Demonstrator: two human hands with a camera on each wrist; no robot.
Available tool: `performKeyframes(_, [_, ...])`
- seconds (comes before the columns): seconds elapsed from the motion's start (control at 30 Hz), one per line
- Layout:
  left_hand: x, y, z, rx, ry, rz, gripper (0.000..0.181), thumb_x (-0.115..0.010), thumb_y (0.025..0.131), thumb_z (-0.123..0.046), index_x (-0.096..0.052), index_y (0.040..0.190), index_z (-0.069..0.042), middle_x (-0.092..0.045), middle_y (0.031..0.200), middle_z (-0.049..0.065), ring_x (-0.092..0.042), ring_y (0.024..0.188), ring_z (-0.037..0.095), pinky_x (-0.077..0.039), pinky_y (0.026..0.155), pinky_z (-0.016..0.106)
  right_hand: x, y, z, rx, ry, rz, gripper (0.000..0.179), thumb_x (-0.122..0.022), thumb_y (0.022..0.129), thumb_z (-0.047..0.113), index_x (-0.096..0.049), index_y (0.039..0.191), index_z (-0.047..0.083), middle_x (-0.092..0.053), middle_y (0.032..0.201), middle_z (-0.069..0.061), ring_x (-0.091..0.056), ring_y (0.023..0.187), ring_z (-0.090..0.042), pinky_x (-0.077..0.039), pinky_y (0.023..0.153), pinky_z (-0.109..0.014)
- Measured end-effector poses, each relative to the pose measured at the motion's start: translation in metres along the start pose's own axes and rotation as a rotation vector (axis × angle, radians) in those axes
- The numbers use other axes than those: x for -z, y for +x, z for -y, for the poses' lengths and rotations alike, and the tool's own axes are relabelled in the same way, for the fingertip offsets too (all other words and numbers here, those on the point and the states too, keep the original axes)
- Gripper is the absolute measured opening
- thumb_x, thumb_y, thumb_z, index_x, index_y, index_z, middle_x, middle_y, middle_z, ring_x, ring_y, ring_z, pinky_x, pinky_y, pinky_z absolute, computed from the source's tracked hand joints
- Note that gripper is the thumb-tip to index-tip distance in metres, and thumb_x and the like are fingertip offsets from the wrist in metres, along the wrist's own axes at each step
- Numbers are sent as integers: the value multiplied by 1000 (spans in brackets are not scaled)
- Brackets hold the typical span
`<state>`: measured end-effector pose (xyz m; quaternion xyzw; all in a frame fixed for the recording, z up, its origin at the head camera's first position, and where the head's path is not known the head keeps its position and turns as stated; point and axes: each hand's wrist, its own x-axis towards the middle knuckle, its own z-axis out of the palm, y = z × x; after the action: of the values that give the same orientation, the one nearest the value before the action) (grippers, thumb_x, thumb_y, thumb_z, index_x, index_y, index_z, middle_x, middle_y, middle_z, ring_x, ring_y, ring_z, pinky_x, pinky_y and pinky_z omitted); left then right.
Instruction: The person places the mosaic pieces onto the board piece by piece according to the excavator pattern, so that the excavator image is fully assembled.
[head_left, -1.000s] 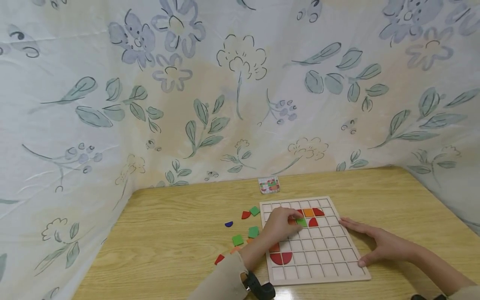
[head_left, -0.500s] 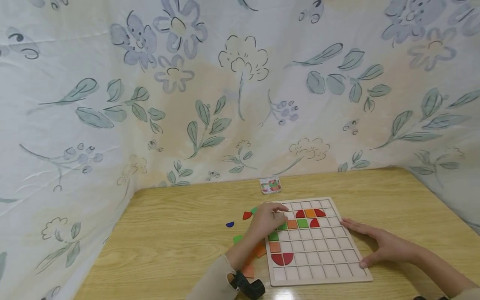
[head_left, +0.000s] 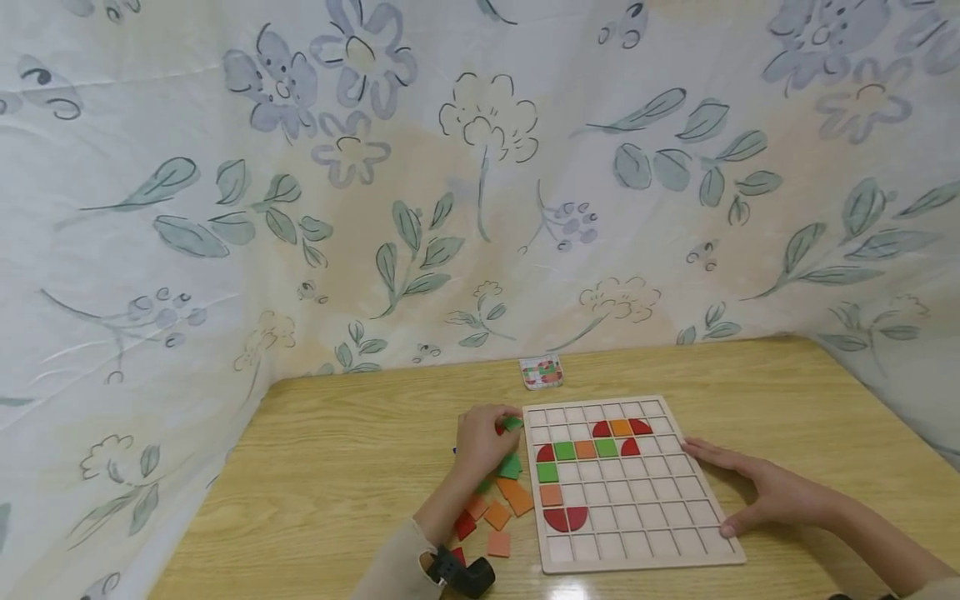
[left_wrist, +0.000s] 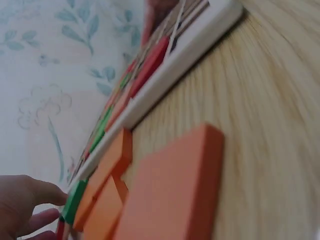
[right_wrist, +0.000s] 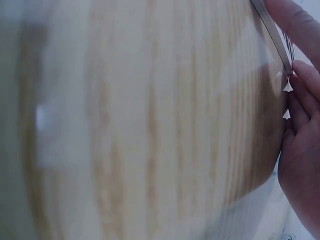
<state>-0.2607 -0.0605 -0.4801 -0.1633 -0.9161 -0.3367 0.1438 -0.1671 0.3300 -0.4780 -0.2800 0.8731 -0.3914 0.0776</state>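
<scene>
My left hand (head_left: 483, 440) is over the loose pieces beside the grid board's left edge, its fingers bent around a green square (head_left: 513, 423) and a red piece (head_left: 500, 430). A gap shows between finger and thumb; no firm grip is visible. The left wrist view shows the same hand (left_wrist: 25, 205) beyond several orange squares (left_wrist: 170, 185). My right hand (head_left: 780, 492) rests along the right edge of the wooden grid board (head_left: 637, 546), fingers extended and thumb near the lower corner. Green, orange and red tiles lie in the board's cells, including a red rounded piece (head_left: 566, 519).
More loose tiles lie left of the board, among them an orange square (head_left: 497, 515) and a salmon square (head_left: 498, 544). A small patterned card (head_left: 542, 372) lies behind the board. Floral cloth (head_left: 480, 192) hangs around the wooden table (head_left: 322, 483).
My left hand has moved left from the tiles in the board's upper rows to the loose pieces beside it, uncovering a red piece at the row's left end. The right hand stays put.
</scene>
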Motion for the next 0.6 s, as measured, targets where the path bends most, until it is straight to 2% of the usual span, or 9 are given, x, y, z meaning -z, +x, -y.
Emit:
performKeyframes(0.1, [1,-2,4,7,-31,32,20,-72,77,-16,-72,96,-17,-69,93,-2,-55,84,17,-37,81,38,0,-1,-1,-10,-5,1,91,-78,69,31,-31,144,8,-24,150,-12,-10,123,25,-11,87,5])
performKeyframes(0.27, [4,-2,9,-35,-116,103,23,-68,79,-5,-70,100,-12,-68,101,3,-57,95,22,-42,87,41,0,-1,-2,-18,-6,5,92,-78,69,31,-30,144,10,-23,150,-16,-10,123,25,-10,86,5])
performKeyframes(0.43, [10,-2,16,-63,-161,210,27,-62,81,0,-69,104,-12,-66,107,3,-56,106,23,-41,94,41,-1,0,-3,-2,-14,-2,92,-79,68,31,-31,144,8,-24,148,-19,-11,124,25,-11,88,5])
performKeyframes(0.6, [16,-3,18,-20,-168,282,28,-65,81,-6,-67,109,-14,-63,112,3,-53,108,22,-40,95,41,0,-1,-3,5,-11,-2,92,-79,68,30,-31,144,7,-24,149,-18,-11,124,24,-11,88,5])
